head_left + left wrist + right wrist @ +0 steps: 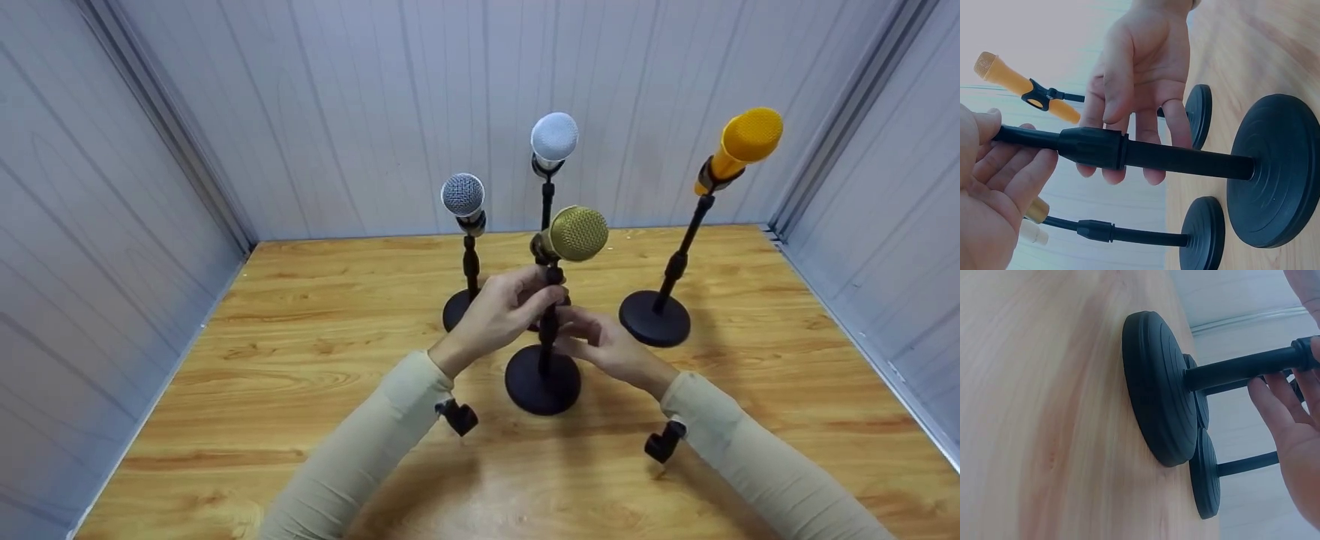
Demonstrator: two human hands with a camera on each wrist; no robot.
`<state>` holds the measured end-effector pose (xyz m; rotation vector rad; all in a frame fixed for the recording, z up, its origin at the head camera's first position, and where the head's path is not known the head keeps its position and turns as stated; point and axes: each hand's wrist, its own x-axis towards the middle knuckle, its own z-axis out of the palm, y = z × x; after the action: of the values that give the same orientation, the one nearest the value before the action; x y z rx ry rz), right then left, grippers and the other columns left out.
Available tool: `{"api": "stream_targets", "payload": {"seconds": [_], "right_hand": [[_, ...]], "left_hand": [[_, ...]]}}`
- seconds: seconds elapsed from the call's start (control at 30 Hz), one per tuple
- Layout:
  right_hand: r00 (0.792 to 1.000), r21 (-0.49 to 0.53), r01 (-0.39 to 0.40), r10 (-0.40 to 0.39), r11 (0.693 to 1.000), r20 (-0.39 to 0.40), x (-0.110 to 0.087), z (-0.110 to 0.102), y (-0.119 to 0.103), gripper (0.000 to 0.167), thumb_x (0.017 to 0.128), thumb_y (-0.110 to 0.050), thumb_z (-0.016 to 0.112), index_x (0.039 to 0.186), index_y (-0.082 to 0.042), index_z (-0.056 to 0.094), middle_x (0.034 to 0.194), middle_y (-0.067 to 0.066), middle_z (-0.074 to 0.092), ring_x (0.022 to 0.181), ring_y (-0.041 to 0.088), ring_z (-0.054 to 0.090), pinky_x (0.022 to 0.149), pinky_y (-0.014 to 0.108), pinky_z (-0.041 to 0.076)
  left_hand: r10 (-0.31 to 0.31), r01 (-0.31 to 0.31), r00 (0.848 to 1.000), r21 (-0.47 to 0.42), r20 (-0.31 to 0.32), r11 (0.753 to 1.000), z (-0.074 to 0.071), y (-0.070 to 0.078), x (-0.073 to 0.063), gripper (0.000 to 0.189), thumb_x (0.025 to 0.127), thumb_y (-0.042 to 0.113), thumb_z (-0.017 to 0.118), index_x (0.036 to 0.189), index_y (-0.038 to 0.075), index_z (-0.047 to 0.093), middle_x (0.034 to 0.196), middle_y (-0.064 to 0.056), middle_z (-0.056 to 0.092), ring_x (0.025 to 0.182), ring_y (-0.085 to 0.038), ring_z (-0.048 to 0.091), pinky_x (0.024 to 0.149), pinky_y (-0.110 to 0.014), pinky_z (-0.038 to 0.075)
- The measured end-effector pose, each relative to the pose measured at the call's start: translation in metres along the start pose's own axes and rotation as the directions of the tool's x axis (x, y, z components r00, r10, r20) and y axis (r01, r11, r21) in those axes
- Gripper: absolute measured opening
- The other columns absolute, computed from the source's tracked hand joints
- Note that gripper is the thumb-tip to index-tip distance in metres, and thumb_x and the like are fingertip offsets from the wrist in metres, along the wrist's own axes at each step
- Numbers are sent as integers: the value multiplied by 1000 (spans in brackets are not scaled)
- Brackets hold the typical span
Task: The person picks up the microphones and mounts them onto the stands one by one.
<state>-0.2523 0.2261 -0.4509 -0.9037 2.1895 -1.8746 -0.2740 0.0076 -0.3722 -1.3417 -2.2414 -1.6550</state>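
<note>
A gold microphone (pixel 577 234) sits tilted in the clip of a black desk stand (pixel 543 394), whose round base is on the wooden table. My left hand (pixel 495 311) grips the upper, thinner part of the pole just under the clip, thumb on the near side. Lower down, my right hand (pixel 615 349) is at the pole. In the left wrist view the right hand's fingers (pixel 1148 138) extend loosely behind the collar (pixel 1092 147), with its thumb off the pole. The right wrist view shows fingertips (pixel 1266 402) right at the pole below the collar.
Behind stand a silver-headed microphone (pixel 463 195) at left, a white one (pixel 554 137) in the middle and a yellow one (pixel 752 135) at right, each on a black stand. The wooden table (pixel 337 315) ends against pale panel walls (pixel 337 112).
</note>
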Motion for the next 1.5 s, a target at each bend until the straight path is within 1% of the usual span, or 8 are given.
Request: {"api": "stream_targets", "payload": {"seconds": [0.1, 0.2, 0.47, 0.73, 0.9, 1.07, 1.2, 1.5], "right_hand": [[1000, -26, -16, 16, 1000, 11, 1, 1, -3, 47, 103, -15, 63, 147, -4, 50, 143, 20, 54, 132, 34, 52, 105, 37, 48], [998, 48, -15, 12, 999, 63, 2, 2, -5, 49, 105, -15, 57, 150, 0, 44, 147, 19, 51, 137, 31, 47, 108, 36, 44], [997, 181, 29, -41, 983, 66, -1, 1, -1, 47, 104, -4, 55, 147, 9, 42, 144, 34, 47, 131, 25, 55, 106, 39, 47], [998, 128, -3, -5, 992, 61, 0, 0, -2, 51, 105, -8, 55, 151, 8, 38, 148, 31, 45, 132, 21, 53, 106, 40, 46], [995, 143, -32, 17, 989, 100, 4, 2, -3, 48, 107, -12, 52, 151, 5, 39, 144, 28, 51, 132, 27, 53, 107, 43, 46], [996, 193, -43, 27, 980, 89, 6, 5, 0, 42, 106, -10, 55, 146, 1, 46, 143, 31, 50, 133, 43, 49, 105, 45, 47], [995, 207, -40, 20, 978, 97, 7, 3, 4, 39, 105, -8, 56, 142, 2, 48, 144, 26, 51, 132, 53, 45, 103, 47, 48], [992, 165, -29, 8, 986, 126, 10, -2, 9, 48, 105, -11, 56, 151, -4, 44, 145, 17, 54, 129, 55, 47, 102, 46, 49]], "left_hand": [[1, 0, 1000, -9, 6, 1000, 0, 0, 1, 22, 105, 18, 60, 114, 0, 67, 105, -14, 72, 94, -20, 68, 83, -31, 54], [10, -10, 1000, -7, 5, 1000, 1, -1, 1, 19, 105, 15, 59, 114, 1, 67, 104, -13, 72, 93, -22, 68, 82, -31, 54], [8, -8, 1000, 32, 2, 999, 0, -1, 1, 15, 105, 18, 60, 110, 7, 69, 101, -2, 72, 92, -16, 67, 83, -31, 53], [0, 0, 1000, 18, -2, 1000, 0, 3, 1, 15, 104, 11, 60, 110, 0, 68, 101, -12, 72, 91, -26, 67, 80, -30, 52], [6, -6, 1000, -7, -11, 1000, -1, 20, -2, 14, 102, 3, 59, 109, -8, 66, 99, -23, 69, 89, -37, 66, 78, -28, 51], [12, -12, 1000, -13, -28, 1000, -1, 30, -6, 12, 102, 1, 60, 106, -8, 65, 97, -21, 69, 90, -35, 66, 81, -30, 53], [10, -11, 999, -20, -40, 1000, 1, 26, -7, 11, 102, 2, 60, 106, -7, 66, 98, -21, 69, 91, -35, 67, 81, -32, 54], [-3, 1, 1000, -58, -31, 998, 4, 9, -3, 15, 102, 3, 60, 109, -9, 65, 99, -21, 70, 90, -34, 68, 77, -28, 54]]}}
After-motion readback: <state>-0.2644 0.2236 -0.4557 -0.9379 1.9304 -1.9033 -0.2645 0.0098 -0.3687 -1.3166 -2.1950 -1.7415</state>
